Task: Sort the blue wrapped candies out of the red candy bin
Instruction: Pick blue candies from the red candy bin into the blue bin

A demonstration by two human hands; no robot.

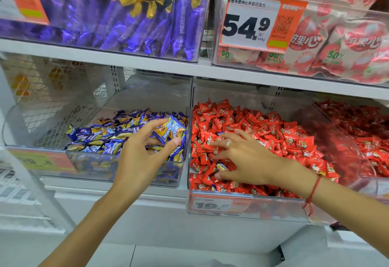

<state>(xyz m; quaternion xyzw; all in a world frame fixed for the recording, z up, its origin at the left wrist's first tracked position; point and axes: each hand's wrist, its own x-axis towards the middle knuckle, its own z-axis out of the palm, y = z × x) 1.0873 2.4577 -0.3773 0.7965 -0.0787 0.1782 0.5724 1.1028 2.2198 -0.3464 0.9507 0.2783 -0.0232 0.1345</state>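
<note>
A: Left hand?
B: Pinches crinkly blue wrapped candy over the clear blue candy bin.
A: Right hand?
B: Fingers spread flat on glossy red candies; another blue-wrapped piece lies beneath, in the red candy bin.

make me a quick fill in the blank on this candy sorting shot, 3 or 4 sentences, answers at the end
1. The left hand pinches a blue wrapped candy over the bin of ____ candies.
2. The right hand lies spread in the red candy bin with a ____ on one finger.
3. A red string bracelet sits on the ____ wrist.
4. The large price tag on the upper shelf reads ____.

Missing words: blue; ring; right; 54.9
</note>
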